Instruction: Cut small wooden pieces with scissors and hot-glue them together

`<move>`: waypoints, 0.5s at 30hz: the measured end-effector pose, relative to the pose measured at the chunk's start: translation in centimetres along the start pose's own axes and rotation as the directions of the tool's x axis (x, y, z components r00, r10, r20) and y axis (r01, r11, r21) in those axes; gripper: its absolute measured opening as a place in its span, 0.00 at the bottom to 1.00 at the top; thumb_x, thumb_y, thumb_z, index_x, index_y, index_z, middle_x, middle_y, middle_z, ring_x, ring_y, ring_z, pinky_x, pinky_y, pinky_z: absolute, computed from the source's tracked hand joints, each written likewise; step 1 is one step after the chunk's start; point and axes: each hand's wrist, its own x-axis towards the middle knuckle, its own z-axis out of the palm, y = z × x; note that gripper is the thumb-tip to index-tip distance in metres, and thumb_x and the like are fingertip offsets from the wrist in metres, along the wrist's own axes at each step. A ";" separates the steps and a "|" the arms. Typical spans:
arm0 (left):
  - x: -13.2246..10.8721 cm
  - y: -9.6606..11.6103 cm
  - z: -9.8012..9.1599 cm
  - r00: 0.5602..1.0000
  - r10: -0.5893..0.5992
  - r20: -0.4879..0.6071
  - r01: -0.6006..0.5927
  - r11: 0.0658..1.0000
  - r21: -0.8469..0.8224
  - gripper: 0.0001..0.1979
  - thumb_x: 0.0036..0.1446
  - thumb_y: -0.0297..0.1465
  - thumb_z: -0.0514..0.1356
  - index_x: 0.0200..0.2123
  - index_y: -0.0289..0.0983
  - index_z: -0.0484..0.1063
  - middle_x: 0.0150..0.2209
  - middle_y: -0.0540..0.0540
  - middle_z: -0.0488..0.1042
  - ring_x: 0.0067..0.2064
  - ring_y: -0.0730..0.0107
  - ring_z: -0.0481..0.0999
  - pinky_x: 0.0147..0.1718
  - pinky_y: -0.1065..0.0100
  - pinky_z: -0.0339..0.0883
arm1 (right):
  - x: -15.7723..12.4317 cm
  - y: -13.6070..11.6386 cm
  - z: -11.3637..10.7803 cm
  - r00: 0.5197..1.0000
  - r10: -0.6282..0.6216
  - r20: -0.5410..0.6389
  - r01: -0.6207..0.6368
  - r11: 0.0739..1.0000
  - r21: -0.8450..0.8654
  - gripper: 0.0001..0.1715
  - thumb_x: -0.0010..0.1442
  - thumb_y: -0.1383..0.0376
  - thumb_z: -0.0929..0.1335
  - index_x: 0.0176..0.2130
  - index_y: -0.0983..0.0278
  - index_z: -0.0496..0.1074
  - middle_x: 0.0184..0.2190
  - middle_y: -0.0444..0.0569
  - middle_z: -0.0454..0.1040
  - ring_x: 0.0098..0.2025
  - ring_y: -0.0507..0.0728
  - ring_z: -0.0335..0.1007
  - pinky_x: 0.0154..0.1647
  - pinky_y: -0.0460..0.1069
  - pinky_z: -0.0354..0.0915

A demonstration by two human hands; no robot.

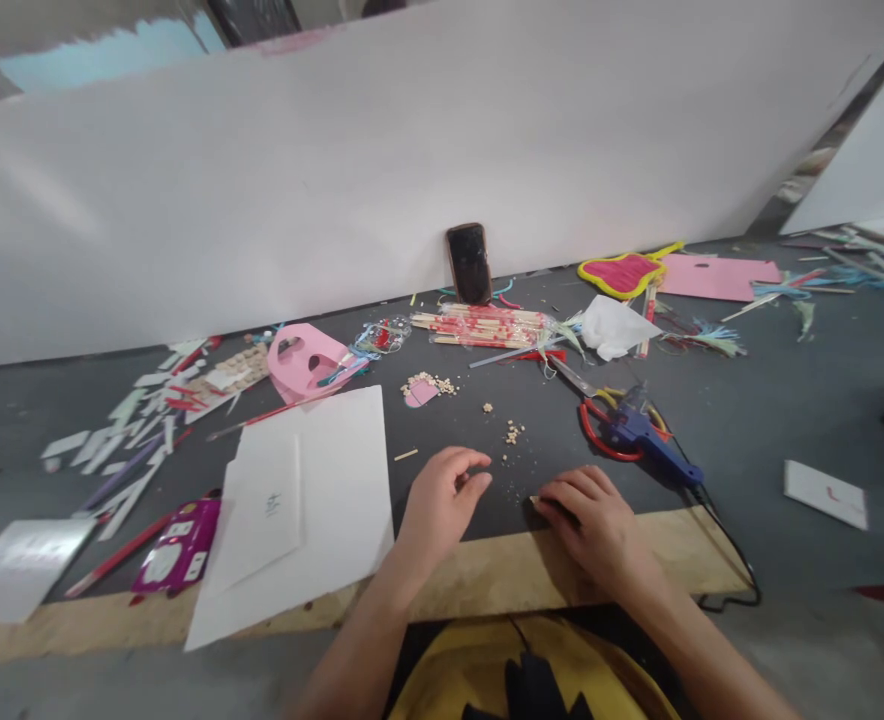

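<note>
My left hand [446, 500] hovers over the dark tabletop, thumb and index finger curved but apart, with nothing seen between them. My right hand [596, 525] rests near the table's front edge, its fingers bent together over a small tan wooden piece [535, 500] whose tip pokes out at the fingertips. Ahead of both hands lie small wooden bits [514, 432], and farther off more bits surround a pink rounded piece [421, 394]. A short thin stick [406, 454] lies to the left of my left hand.
A blue glue gun [641, 435] with a black cord lies across red-handled scissors [599, 445] at the right. White paper sheets [344, 470] and a purple packet [178, 542] are at the left. A phone [470, 262] leans on the white board behind bundled sticks [491, 326].
</note>
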 end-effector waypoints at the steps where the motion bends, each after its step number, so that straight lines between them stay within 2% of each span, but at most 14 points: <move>1: 0.6 -0.1 0.2 0.999 0.053 0.006 -0.053 0.995 0.089 0.08 0.54 0.29 0.58 0.37 0.41 0.76 0.39 0.45 0.75 0.38 0.64 0.71 0.39 0.66 0.61 | -0.1 0.2 0.3 1.000 0.008 0.010 -0.008 1.000 -0.026 0.07 0.61 0.65 0.65 0.34 0.61 0.73 0.32 0.49 0.73 0.36 0.57 0.65 0.38 0.53 0.65; 3: 1.9 -0.3 0.7 0.991 0.120 0.056 -0.130 0.959 0.250 0.08 0.54 0.28 0.58 0.37 0.41 0.76 0.39 0.45 0.75 0.42 0.61 0.70 0.43 0.63 0.60 | -0.1 0.3 0.6 1.000 0.025 0.014 -0.025 0.998 -0.051 0.07 0.60 0.65 0.65 0.34 0.61 0.73 0.32 0.50 0.73 0.37 0.58 0.64 0.39 0.55 0.64; 7: 4.2 0.0 1.9 0.981 0.116 0.157 -0.179 0.853 0.490 0.10 0.57 0.27 0.55 0.38 0.39 0.76 0.38 0.43 0.75 0.43 0.60 0.70 0.44 0.63 0.60 | -0.2 0.3 0.5 0.999 0.045 0.015 -0.043 0.996 -0.081 0.06 0.59 0.65 0.66 0.36 0.63 0.73 0.34 0.52 0.73 0.39 0.60 0.63 0.40 0.57 0.64; 10: 5.4 0.3 2.6 0.980 0.109 0.168 -0.184 0.820 0.542 0.11 0.58 0.27 0.53 0.37 0.38 0.76 0.37 0.43 0.75 0.42 0.61 0.70 0.43 0.63 0.60 | -0.5 0.6 0.1 0.999 0.034 0.015 -0.032 0.997 -0.077 0.08 0.58 0.66 0.67 0.40 0.64 0.72 0.37 0.53 0.72 0.41 0.60 0.64 0.41 0.56 0.66; 15: 6.5 0.4 3.5 0.977 0.091 0.192 -0.185 0.805 0.564 0.08 0.56 0.28 0.56 0.31 0.38 0.76 0.34 0.43 0.75 0.40 0.61 0.70 0.41 0.63 0.60 | -1.4 1.4 -1.0 0.999 0.027 -0.041 -0.028 0.999 -0.033 0.09 0.59 0.65 0.66 0.41 0.62 0.71 0.39 0.52 0.71 0.41 0.59 0.66 0.40 0.55 0.68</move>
